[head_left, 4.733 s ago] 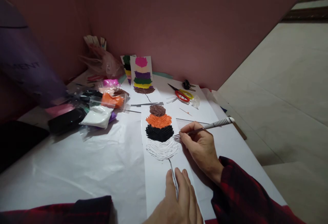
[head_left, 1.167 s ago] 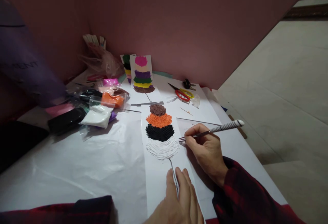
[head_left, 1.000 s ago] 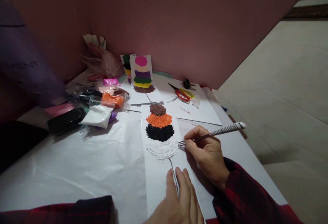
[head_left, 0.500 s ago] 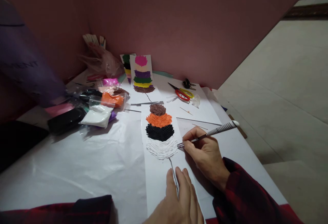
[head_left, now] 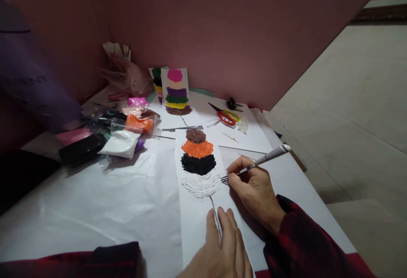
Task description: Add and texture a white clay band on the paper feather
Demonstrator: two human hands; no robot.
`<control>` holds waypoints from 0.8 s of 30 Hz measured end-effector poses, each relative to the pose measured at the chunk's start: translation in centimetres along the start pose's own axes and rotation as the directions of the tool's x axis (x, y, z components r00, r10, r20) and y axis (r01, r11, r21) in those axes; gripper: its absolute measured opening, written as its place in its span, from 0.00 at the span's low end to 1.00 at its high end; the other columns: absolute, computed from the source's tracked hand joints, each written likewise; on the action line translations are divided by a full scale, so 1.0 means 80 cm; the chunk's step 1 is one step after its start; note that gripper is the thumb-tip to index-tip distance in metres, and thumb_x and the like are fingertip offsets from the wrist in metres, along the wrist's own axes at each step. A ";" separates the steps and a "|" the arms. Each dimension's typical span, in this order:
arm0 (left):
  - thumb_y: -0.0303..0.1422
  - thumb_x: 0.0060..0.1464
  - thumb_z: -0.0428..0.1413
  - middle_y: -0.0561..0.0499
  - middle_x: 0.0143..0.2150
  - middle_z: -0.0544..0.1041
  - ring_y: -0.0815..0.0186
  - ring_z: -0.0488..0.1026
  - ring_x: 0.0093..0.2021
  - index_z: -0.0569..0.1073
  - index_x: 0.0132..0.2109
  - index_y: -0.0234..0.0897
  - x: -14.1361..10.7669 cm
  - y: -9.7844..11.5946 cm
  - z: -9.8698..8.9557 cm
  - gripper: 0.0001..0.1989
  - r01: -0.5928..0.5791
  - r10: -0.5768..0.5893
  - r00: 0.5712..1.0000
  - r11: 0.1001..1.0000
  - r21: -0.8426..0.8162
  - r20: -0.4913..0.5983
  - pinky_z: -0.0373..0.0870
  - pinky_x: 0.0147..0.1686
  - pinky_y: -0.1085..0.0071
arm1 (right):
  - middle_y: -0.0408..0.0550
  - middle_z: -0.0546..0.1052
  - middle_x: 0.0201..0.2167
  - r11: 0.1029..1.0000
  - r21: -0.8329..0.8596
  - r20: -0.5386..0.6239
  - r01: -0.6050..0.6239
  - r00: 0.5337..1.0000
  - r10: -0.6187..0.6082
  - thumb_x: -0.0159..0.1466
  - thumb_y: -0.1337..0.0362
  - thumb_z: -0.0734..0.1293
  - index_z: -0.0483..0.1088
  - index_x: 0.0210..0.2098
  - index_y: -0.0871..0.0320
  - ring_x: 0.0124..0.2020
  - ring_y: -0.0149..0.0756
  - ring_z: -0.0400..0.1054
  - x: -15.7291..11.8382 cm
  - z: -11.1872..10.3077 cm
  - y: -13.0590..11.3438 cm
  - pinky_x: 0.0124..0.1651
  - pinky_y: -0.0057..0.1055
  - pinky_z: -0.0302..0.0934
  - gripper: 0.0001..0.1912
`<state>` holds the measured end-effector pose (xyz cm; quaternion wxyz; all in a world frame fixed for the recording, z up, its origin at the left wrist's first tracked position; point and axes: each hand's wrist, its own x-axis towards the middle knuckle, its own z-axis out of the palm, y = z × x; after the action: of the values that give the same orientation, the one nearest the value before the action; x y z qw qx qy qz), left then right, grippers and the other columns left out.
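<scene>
A long white card [head_left: 187, 214] lies in front of me, bearing textured clay bands: brown [head_left: 196, 136], orange [head_left: 197, 147], black [head_left: 198, 164] and white [head_left: 201, 184]. A thin twisted dark string [head_left: 214, 208] runs down from the white band. Pinched in my right hand [head_left: 254, 189] is a fork [head_left: 269, 156] with a patterned handle; its tines are at the white band's right edge, and I cannot tell whether they touch it. My left hand [head_left: 222, 248] rests flat on the lower card, fingers stretched out on both sides of the string.
Bags of coloured clay [head_left: 121, 143] are heaped at the left. Two finished-looking striped cards [head_left: 190, 74] lean against the pink wall. Scissors [head_left: 226, 116], keys [head_left: 233, 104] and a toothpick [head_left: 230, 137] lie at the back right. A purple bag [head_left: 32, 66] stands far left.
The fork's handle has tilted and dropped slightly, and its tines have shifted a little in my right hand. My left hand and the card have stayed where they were.
</scene>
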<state>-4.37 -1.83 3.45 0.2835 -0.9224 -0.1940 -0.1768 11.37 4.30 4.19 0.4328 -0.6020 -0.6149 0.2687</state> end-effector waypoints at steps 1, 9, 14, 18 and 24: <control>0.25 0.64 0.43 0.46 0.40 0.81 0.58 0.78 0.41 0.76 0.44 0.32 0.000 0.000 0.000 0.16 0.010 -0.010 1.000 1.000 -0.001 -0.011 0.67 0.39 0.56 | 0.38 0.65 0.17 1.000 0.004 -0.010 0.000 1.000 0.000 0.54 0.68 0.64 0.66 0.25 0.57 0.17 0.28 0.57 0.000 0.000 0.000 0.20 0.26 0.52 0.02; 0.22 0.62 0.42 0.47 0.39 0.82 0.59 0.78 0.38 0.77 0.43 0.31 0.001 -0.003 0.003 0.17 -0.001 0.001 1.000 1.000 -0.011 -0.030 0.67 0.37 0.57 | 0.36 0.64 0.16 0.987 0.155 -0.009 -0.047 0.999 0.049 0.55 0.68 0.65 0.65 0.26 0.57 0.16 0.26 0.55 -0.005 -0.001 0.000 0.18 0.24 0.50 0.03; 0.22 0.62 0.41 0.48 0.39 0.82 0.59 0.78 0.40 0.77 0.44 0.31 -0.001 -0.004 -0.002 0.18 -0.032 0.032 0.999 0.999 -0.001 -0.010 0.68 0.39 0.57 | 0.34 0.62 0.15 0.989 0.137 0.058 -0.051 0.997 0.043 0.55 0.69 0.65 0.65 0.25 0.57 0.15 0.25 0.53 -0.010 0.000 -0.002 0.17 0.24 0.48 0.04; 0.22 0.61 0.43 0.47 0.42 0.81 0.59 0.78 0.42 0.75 0.46 0.31 -0.001 -0.006 -0.005 0.17 -0.045 0.045 0.998 0.999 0.002 0.033 0.68 0.40 0.57 | 0.34 0.61 0.14 0.990 0.129 0.090 -0.062 0.995 0.051 0.55 0.69 0.64 0.65 0.25 0.56 0.14 0.25 0.53 -0.013 0.001 -0.004 0.17 0.24 0.48 0.03; 0.23 0.61 0.43 0.46 0.40 0.81 0.58 0.78 0.40 0.76 0.46 0.30 0.000 -0.006 -0.005 0.17 -0.050 0.050 0.999 0.998 0.026 0.011 0.68 0.40 0.56 | 0.35 0.62 0.15 0.988 0.142 0.123 -0.055 0.992 0.037 0.55 0.69 0.64 0.66 0.25 0.56 0.15 0.26 0.55 -0.016 0.002 -0.007 0.17 0.24 0.49 0.03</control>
<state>-4.67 -1.70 3.98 0.2991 -0.9240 -0.1746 -0.1622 10.81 3.00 4.28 0.4314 -0.5658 -0.6046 0.3581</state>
